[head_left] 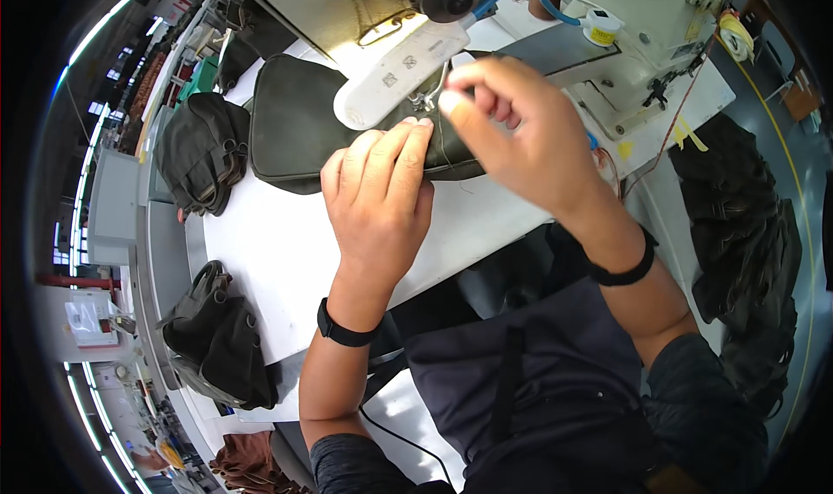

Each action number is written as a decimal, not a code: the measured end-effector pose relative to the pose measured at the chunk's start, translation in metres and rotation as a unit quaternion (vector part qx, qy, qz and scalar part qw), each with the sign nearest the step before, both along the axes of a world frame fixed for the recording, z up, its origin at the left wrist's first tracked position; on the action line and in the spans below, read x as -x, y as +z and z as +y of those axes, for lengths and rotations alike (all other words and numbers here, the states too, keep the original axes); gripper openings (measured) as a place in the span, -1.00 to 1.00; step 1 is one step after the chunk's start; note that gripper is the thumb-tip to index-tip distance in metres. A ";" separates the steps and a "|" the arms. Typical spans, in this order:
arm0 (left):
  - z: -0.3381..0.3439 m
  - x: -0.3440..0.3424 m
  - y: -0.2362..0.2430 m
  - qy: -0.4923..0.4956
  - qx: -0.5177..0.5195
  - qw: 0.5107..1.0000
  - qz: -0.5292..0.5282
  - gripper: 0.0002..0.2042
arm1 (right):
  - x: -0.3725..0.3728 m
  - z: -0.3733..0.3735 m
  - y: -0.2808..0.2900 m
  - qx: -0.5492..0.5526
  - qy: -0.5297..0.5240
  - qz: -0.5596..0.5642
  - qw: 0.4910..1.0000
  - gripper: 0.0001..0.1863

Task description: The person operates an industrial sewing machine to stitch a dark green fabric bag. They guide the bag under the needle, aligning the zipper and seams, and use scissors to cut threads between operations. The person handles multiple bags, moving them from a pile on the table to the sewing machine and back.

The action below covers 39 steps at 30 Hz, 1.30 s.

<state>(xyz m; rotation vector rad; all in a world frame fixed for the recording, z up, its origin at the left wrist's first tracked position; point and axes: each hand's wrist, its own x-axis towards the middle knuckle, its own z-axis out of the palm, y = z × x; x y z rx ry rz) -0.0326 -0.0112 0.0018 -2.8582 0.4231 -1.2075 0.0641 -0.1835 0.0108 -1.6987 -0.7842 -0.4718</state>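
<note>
Two hands at work on white table (pixel 286 260), by sewing machine (pixel 416 26). Left hand (pixel 377 195): flat, palm down, fingers together, pressing dark olive fabric piece (pixel 295 121) onto table; grips nothing. Right hand (pixel 512 130): raised just above fabric's right edge, thumb and forefinger pinched near machine's presser foot (pixel 429 91); whatever is pinched is too fine to tell. Fabric piece lies under machine's white arm (pixel 399 73), ctr of table. Black wristbands on both wrists. Stacks of dark fabric pieces (pixel 200 151), (pixel 217 338) at table's left; more dark fabric (pixel 746 234) hangs off to right. Thread spool (pixel 600 27) on machine bed, upper right.
</note>
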 end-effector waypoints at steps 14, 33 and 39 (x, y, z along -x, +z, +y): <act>-0.001 0.002 -0.004 -0.005 0.020 1.000 0.001 -0.45 | 0.007 0.017 -0.013 0.067 -0.096 0.022 0.993 -0.91; -0.001 0.001 0.004 -0.010 0.060 0.997 0.047 -0.46 | 0.008 0.020 -0.007 0.121 -0.142 0.006 0.982 -0.91; 0.000 0.001 0.003 -0.006 0.066 0.997 0.041 -0.43 | 0.008 0.020 -0.006 0.129 -0.146 0.003 0.981 -0.91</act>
